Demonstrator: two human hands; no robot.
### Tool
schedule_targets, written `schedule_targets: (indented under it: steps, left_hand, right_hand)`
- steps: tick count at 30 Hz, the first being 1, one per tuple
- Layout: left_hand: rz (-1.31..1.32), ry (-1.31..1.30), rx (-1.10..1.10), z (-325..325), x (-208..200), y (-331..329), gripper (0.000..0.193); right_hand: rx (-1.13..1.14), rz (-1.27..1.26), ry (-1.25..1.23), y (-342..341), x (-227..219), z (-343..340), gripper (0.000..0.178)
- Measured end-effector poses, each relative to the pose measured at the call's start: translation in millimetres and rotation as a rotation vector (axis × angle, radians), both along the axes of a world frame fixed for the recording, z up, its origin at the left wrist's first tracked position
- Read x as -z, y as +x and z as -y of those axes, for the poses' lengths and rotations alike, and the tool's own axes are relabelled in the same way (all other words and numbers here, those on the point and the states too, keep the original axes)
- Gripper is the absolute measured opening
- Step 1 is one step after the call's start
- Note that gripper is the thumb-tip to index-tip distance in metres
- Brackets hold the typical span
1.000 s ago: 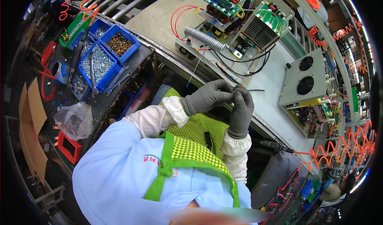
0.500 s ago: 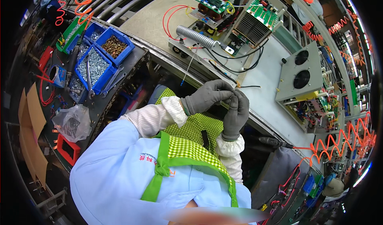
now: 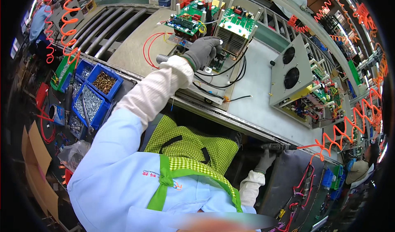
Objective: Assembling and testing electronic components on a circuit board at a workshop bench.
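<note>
My left hand [image 3: 202,53], in a grey glove, is raised over the unit on the bench. Its fingers are pinched beside the finned heat sink [image 3: 230,40] under a green circuit board [image 3: 238,22]. A small pale spot shows at the fingertips; what they hold is too small to name. My right hand [image 3: 264,162], also gloved, is low at the bench's front edge. Its fingers stretch up to a dark power screwdriver [image 3: 279,146] on an orange coiled line [image 3: 329,143], seemingly touching it. The grey coiled hose [image 3: 163,59] is partly hidden by my left wrist.
Blue bins hold silver fasteners [image 3: 88,102] and brass-coloured screws [image 3: 104,82] at left, with a wrench [image 3: 86,110] across one. A grey panel with two fans [image 3: 284,71] stands at right beside more boards. Black cables [image 3: 238,73] trail over the bench.
My hands were together before my chest and have parted. The left has moved up and away to the unit; the right has moved down and right to the screwdriver. The view has shifted.
</note>
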State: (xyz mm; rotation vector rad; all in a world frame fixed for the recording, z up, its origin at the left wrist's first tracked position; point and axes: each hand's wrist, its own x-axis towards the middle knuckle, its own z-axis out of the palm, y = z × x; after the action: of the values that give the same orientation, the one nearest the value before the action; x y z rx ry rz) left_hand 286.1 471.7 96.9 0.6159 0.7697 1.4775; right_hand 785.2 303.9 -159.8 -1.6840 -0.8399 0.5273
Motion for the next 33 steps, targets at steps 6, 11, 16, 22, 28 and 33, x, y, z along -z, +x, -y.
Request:
schedule_targets:
  steps: [6,11,16,22,28,33]
  left_hand:
    - [0.381,-0.001,-0.217,-48.0,15.2,23.2,0.013]
    - [0.649,-0.03,-0.235,-76.4,27.2,19.2,0.013]
    - [0.776,-0.111,-0.225,-70.1,11.9,26.4,0.012]
    - [0.891,-0.114,-0.26,-71.2,10.9,32.3,0.011]
    - [1.075,-0.119,-0.275,-82.8,20.5,31.8,0.013]
    - [1.103,-0.121,-0.232,-78.0,12.0,32.8,0.013]
  right_hand:
    - [0.073,-0.343,-0.106,-3.5,-29.1,-47.2,0.048]
    - [-0.084,0.058,0.216,-40.3,-87.7,-28.2,0.042]
    - [-0.54,0.075,0.724,-46.2,-221.2,-48.1,0.055]
    - [-1.076,-0.113,0.944,-238.3,-406.9,-116.0,0.062]
    - [-1.177,-0.265,1.117,-375.0,-441.4,-190.1,0.018]
    - [-1.019,-0.112,1.166,-401.8,-440.4,-240.0,0.015]
